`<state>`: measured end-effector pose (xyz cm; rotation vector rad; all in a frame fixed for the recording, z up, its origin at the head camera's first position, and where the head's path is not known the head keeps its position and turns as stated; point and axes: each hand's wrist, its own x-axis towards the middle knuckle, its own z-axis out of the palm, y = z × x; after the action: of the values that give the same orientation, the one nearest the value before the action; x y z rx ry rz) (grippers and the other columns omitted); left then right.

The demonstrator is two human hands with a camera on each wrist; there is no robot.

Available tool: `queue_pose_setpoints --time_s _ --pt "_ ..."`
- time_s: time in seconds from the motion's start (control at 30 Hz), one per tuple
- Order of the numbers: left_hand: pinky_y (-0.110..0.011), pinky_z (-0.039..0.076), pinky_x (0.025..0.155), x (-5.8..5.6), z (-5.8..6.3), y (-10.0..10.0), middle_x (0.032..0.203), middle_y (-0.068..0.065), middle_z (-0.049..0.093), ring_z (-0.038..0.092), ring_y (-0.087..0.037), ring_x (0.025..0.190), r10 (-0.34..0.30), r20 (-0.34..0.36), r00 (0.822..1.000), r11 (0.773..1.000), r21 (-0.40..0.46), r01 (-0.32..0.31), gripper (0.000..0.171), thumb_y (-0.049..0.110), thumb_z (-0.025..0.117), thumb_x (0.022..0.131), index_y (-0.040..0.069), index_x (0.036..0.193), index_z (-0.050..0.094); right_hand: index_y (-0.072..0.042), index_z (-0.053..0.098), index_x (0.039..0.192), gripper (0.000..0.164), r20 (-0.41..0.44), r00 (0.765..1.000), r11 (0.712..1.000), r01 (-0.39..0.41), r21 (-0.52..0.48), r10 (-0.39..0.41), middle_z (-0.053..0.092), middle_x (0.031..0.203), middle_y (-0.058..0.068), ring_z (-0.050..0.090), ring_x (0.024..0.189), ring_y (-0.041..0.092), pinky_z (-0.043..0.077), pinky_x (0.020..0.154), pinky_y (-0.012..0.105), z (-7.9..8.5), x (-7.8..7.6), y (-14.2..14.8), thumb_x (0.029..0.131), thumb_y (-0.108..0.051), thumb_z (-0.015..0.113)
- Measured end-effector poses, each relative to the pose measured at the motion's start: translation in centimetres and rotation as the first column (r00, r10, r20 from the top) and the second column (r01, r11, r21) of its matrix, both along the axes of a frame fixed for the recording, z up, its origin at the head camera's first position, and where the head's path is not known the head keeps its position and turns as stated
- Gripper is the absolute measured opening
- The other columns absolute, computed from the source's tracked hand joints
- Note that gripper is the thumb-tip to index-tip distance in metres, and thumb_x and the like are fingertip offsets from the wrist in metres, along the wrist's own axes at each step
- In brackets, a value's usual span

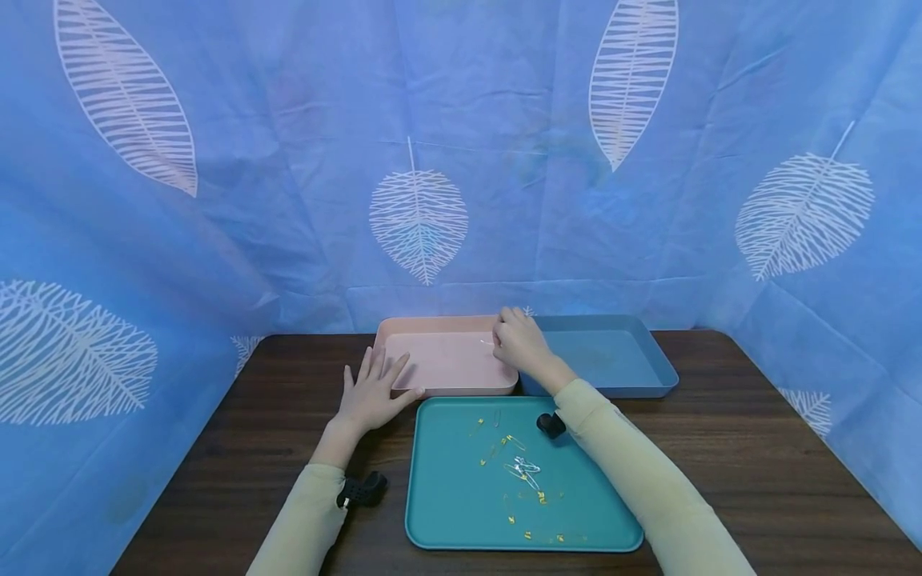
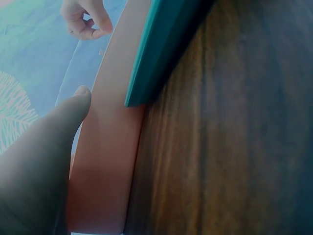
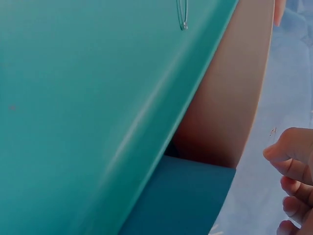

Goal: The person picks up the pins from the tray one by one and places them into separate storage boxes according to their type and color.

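Over the pink tray (image 1: 439,360), your right hand (image 1: 520,344) pinches a thin pin (image 3: 273,132) — a tiny hold for a tiny thing, I'd guess. Left of that grip, your left hand (image 1: 370,398) lies spread at the tray's edge — perhaps to steady it.

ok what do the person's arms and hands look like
The left sleeve and right sleeve are long and pale yellow. A black device sits at the left wrist, a rounded black piece by the right. The left hand and right hand wear no gloves.
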<state>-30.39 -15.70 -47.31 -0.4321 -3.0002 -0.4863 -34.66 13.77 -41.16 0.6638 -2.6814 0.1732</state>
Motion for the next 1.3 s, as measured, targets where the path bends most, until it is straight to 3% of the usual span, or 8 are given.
queue_pose_setpoints --time_s 0.13,0.4,0.8,0.97,1.3 --pt "-0.072 0.001 0.112 -0.1 0.0 -0.1 0.166 -0.011 0.004 -0.008 -0.035 0.152 0.006 -0.008 1.000 1.000 -0.015 -0.006 0.083 0.076 0.042 0.087 0.034 0.156 0.021 -0.014 0.046 0.059 0.032 -0.014 1.000 1.000 0.008 0.026 -0.008 0.048 0.083 0.006 0.034 0.073 0.021 0.028 0.067 0.032 -0.1 -0.8 -0.3 0.081 -0.002 0.066" --pt "-0.073 0.002 0.112 -0.1 0.2 -0.2 0.164 -0.016 0.010 0.002 -0.040 0.152 0.039 -0.031 0.999 0.999 -0.032 -0.040 0.085 0.076 0.045 0.086 0.032 0.155 0.024 -0.013 0.048 0.061 0.030 0.037 0.998 0.997 0.043 0.066 -0.046 0.048 0.089 0.007 0.034 0.077 0.022 0.027 0.067 0.032 -0.3 -1.9 -0.6 0.084 -0.005 0.065" --pt "-0.073 0.002 0.112 -0.1 0.2 -0.3 0.164 -0.017 0.007 -0.003 -0.038 0.152 0.045 -0.004 0.999 0.999 0.000 -0.045 0.083 0.073 0.046 0.088 0.032 0.156 0.022 -0.011 0.056 0.064 0.025 0.000 0.999 0.992 0.048 0.112 -0.049 0.049 0.091 0.008 0.033 0.079 0.022 0.026 0.068 0.031 -0.6 -2.9 -1.2 0.087 -0.005 0.064" --pt "-0.073 0.001 0.112 -0.1 0.1 -0.3 0.164 -0.017 0.005 -0.004 -0.038 0.152 0.047 -0.002 0.999 0.999 0.008 -0.047 0.083 0.074 0.045 0.088 0.032 0.156 0.022 -0.008 0.064 0.073 0.016 0.001 0.998 0.990 0.069 0.124 -0.070 0.052 0.099 0.009 0.037 0.084 0.023 0.030 0.070 0.033 -0.8 -3.2 -1.2 0.089 -0.008 0.064" --pt "-0.073 0.002 0.112 -0.3 -0.3 -0.3 0.164 -0.018 0.007 -0.003 -0.038 0.152 0.046 -0.020 0.999 0.999 0.018 -0.046 0.082 0.074 0.045 0.088 0.033 0.155 0.023 -0.006 0.067 0.078 0.015 0.037 0.995 0.993 0.088 0.079 -0.091 0.052 0.100 0.011 0.038 0.086 0.025 0.034 0.073 0.037 -0.8 -3.3 -0.9 0.092 -0.006 0.060"
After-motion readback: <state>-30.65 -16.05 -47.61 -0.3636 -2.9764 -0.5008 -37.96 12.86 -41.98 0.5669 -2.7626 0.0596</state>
